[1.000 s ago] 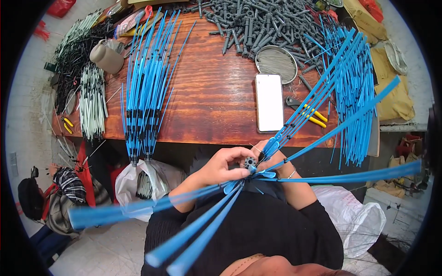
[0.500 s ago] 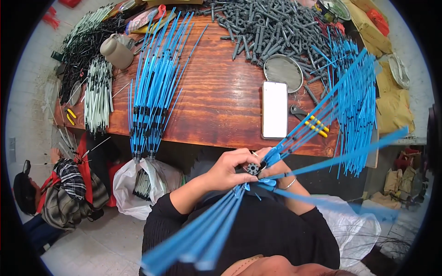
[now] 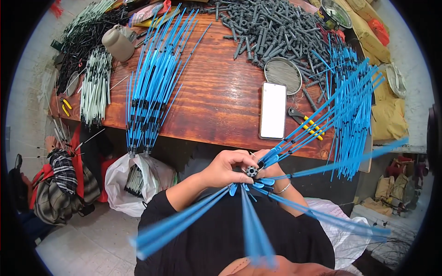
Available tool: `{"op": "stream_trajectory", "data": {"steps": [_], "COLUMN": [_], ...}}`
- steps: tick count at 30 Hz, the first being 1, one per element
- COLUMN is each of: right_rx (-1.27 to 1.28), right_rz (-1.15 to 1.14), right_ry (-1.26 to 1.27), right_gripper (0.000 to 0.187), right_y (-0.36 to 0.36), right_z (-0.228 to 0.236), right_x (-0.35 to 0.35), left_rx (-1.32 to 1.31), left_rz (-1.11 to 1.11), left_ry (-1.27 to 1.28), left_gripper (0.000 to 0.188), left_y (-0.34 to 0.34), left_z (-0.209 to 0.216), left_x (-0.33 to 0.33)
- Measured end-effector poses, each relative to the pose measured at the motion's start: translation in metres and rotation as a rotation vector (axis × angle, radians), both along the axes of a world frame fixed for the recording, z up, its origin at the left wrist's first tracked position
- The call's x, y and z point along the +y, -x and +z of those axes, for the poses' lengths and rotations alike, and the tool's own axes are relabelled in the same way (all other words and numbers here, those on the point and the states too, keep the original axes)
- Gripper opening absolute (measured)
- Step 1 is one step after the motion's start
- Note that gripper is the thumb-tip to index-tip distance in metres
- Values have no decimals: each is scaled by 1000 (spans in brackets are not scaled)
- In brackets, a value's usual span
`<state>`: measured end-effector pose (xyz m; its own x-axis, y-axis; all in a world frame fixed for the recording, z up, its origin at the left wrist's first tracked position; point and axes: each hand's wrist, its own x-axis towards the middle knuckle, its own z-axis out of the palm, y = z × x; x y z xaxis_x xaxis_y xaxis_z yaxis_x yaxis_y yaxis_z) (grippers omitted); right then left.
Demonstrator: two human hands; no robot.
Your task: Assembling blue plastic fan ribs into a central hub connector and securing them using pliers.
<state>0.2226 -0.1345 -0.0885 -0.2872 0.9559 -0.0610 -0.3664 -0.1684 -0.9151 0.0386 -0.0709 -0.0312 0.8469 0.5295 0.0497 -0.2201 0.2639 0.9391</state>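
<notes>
In front of my body, a dark grey hub [image 3: 251, 171] with a ring of small holes faces up between my hands. My left hand [image 3: 222, 171] is closed on its left side, thumb and index finger at the rim. My right hand [image 3: 279, 180], a bracelet at the wrist, closes around it from the right, fingers partly hidden by the rods. Thin blue rods [image 3: 309, 120] with small black fittings and flat blue tabs spread out from the hub. Some reach up right over the table, others right and down across my black top; the lower ones are blurred.
A phone [image 3: 273, 110], yellow-handled pliers [image 3: 307, 124] and a round sieve-like dish [image 3: 283, 76] lie on the wooden table [image 3: 207, 101]. Grey plastic parts [image 3: 271, 32] are heaped behind. Blue rod bundles [image 3: 154, 87] stand left; more blue rods [image 3: 352, 133] lie right.
The rods pointing toward me have split into two groups, one left and one swung to bottom centre. The upper-right rods have fanned wider. Both hands keep their hold on the hub.
</notes>
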Motion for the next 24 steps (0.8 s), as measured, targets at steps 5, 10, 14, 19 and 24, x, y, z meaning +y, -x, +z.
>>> {"op": "stream_trajectory", "data": {"steps": [5, 10, 14, 19, 24], "right_rx": [70, 39, 59, -31, -47], "right_rz": [123, 279, 322, 94, -262], "right_ry": [54, 49, 86, 31, 43], "right_gripper": [28, 29, 33, 29, 21], "right_y": [0, -1, 4, 24, 59], "right_z": [13, 10, 17, 36, 34], "right_x": [8, 18, 21, 24, 28], "left_rx": [-59, 361, 304, 283, 342], "left_rz": [-31, -19, -65, 408, 982], "left_ry": [-38, -413, -453, 314, -432], "left_gripper": [52, 84, 89, 73, 56], "left_y": [-2, -8, -4, 25, 43], "left_z": [-11, 2, -2, -1, 15], "left_x": [12, 39, 52, 54, -19]}}
